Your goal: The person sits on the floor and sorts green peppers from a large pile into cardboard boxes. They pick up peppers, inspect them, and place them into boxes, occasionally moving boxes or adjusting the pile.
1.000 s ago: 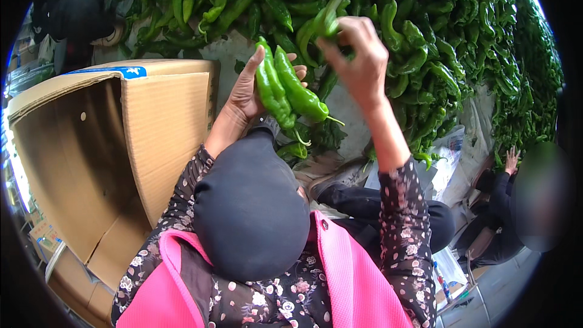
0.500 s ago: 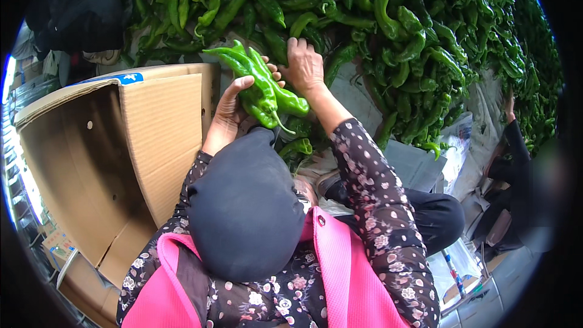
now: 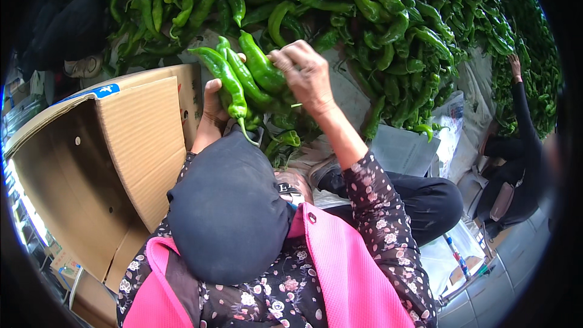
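A bunch of long green peppers (image 3: 226, 79) rests in my left hand (image 3: 212, 104), whose thumb shows at the side while most of its fingers are hidden behind them. My right hand (image 3: 305, 78) is closed around the end of another green pepper (image 3: 261, 64), set against the right side of that bunch. A shorter pepper (image 3: 285, 139) lies just below the hands. Beyond them spreads a large heap of green peppers (image 3: 388, 18).
An open cardboard box (image 3: 143, 140) stands close by my left arm. Right of my forearm are a grey flat piece (image 3: 404, 152) and clear plastic (image 3: 448, 123). Another person's arm (image 3: 520, 103) reaches into the heap at far right. A dark-clothed figure (image 3: 67, 30) is at upper left.
My right hand has come from the heap's edge to the bunch and now grips a pepper there. The left hand still holds its peppers. At far right the other person's arm has reached higher.
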Available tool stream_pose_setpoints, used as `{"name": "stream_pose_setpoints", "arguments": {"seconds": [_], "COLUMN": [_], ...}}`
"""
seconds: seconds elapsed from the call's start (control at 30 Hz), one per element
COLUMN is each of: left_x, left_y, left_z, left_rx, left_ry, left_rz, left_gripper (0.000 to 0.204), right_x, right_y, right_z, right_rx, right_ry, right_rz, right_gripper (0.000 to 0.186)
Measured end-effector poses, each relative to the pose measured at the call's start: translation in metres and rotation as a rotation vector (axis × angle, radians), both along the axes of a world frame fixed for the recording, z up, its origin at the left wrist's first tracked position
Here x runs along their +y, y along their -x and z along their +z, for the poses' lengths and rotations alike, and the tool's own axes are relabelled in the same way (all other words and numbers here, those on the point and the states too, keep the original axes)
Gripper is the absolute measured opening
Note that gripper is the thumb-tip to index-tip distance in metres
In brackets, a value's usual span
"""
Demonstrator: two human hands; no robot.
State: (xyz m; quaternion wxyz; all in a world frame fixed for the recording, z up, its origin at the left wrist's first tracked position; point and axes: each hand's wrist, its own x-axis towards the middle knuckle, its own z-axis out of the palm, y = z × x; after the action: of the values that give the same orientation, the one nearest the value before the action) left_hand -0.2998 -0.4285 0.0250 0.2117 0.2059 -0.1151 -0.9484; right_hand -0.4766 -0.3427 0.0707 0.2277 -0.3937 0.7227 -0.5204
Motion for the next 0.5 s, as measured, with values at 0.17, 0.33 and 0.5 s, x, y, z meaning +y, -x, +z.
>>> {"name": "stream_pose_setpoints", "arguments": {"seconds": [0.17, 0.33, 0.5], "left_x": [0.003, -0.01, -0.038], "left_y": [0.02, 0.028, 0.027], "left_z": [0.034, 0.06, 0.113], "left_rx": [0.181, 0.148, 0.291], "left_ry": [0.051, 0.177, 0.465], "left_rz": [-0.019, 0.012, 0.02], "left_gripper": [0.076, 0.078, 0.075], "right_x": [0.039, 0.024, 0.026], "right_y": [0.067, 0.084, 0.094], "right_z": [-0.074, -0.108, -0.09], "right_rx": [0.732, 1.056, 1.025], "right_ry": [-0.485, -0.556, -0.4], "right_rz": [0.117, 0.621, 0.641], "right_gripper": [0.038, 0.04, 0.024]}}
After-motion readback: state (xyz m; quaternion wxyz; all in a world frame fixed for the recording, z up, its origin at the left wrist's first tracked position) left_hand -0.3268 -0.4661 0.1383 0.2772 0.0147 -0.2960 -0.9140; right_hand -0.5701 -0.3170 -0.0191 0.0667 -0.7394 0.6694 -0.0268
